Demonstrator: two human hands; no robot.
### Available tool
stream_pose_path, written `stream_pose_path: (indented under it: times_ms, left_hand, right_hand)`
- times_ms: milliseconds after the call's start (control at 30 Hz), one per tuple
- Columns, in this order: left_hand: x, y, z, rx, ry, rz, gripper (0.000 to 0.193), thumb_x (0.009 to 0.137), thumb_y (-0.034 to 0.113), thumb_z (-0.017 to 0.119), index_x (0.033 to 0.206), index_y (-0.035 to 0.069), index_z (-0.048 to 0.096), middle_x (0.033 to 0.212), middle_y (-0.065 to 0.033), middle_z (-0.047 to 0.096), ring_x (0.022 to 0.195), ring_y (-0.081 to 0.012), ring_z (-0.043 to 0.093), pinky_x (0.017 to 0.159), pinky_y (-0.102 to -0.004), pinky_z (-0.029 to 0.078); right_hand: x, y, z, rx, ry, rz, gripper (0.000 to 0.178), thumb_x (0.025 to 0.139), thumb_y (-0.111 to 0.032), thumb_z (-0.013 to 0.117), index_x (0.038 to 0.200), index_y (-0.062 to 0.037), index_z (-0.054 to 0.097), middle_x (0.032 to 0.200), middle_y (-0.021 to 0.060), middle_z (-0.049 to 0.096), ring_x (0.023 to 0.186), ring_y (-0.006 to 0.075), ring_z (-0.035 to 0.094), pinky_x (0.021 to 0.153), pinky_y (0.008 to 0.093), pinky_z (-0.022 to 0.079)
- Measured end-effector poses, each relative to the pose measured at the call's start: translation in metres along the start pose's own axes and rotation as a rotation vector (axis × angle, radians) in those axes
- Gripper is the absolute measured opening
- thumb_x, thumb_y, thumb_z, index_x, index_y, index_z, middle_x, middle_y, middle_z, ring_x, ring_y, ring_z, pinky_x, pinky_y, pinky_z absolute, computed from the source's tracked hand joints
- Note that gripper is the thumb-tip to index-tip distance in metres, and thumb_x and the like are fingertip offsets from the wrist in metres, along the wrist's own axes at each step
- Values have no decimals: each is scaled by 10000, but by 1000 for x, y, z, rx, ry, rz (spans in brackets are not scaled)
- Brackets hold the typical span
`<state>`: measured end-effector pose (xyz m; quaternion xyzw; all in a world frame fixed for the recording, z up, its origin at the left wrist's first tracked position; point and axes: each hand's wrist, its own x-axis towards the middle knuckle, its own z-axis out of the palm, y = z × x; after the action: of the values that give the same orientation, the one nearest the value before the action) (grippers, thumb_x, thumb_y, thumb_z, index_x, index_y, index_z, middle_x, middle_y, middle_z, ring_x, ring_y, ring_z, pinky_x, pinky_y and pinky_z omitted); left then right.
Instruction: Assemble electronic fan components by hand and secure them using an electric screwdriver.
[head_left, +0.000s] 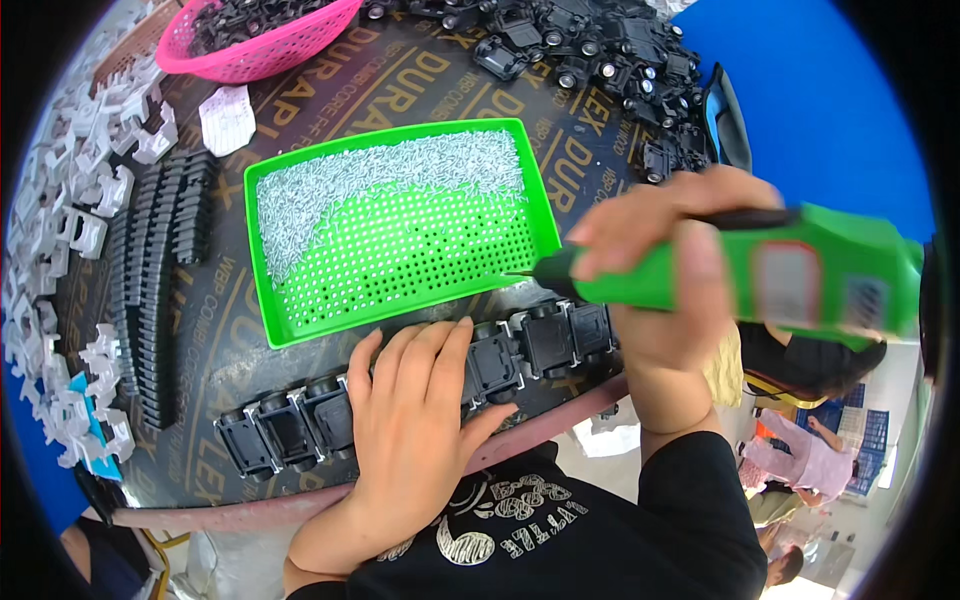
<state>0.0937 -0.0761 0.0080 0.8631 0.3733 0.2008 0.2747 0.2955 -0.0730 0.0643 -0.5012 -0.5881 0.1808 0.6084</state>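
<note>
My right hand point(665, 255) is wrapped round a green electric screwdriver point(745, 265) at the right, somewhat blurred. Its thin bit points left and its tip is over the front right edge of a green perforated tray point(400, 309). Small silver screws point(400, 165) are heaped along the tray's back and left side, with others standing in its holes. Along the near table edge lies a row of black toy car chassis point(495, 366). My left hand point(415, 400) lies flat across the middle of that row, fingers stretched and thumb apart, hiding the chassis beneath.
Black toy car bodies point(620, 60) are piled at the back right. A pink basket point(250, 66) of black parts stands at the back left. Stacked black strips point(150, 290) and grey-white plastic parts point(85, 230) line the left, near a paper slip point(228, 120). People appear at lower right.
</note>
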Motion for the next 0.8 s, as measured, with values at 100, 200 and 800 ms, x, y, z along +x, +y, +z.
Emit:
stream_pose_path:
  times_ms: [100, 200, 800]
  left_hand:
    - [6, 7, -1, -26, -10, 35, 703, 636, 271, 843, 1235, 36, 561, 1184, -92, 580, 1128, -272, 532, 1055, -467, 305]
    - [6, 5, -2, -48, -34, 52, 618, 705, 270, 793, 1220, 14, 568, 1159, -86, 562, 1108, -256, 517, 1050, -461, 295]
    - [0, -2, 8, 11, 46, 71, 676, 626, 188, 818, 1230, 37, 554, 1151, -68, 564, 1114, -232, 532, 1052, -460, 309]
  right_hand:
    - [-7, -43, -7, 227, 66, -145, 274, 933, -225, 440, 1120, -23, 449, 674, 112, 540, 504, 218, 522, 585, 391, 498]
    - [-11, -53, -10, 245, -274, -191, 295, 939, -219, 487, 1153, -38, 396, 709, 126, 572, 512, 216, 564, 558, 359, 524]
    - [-31, -24, 20, 407, -551, -181, 172, 825, -83, 657, 846, -4, 506, 652, 124, 598, 544, 249, 630, 564, 397, 563]
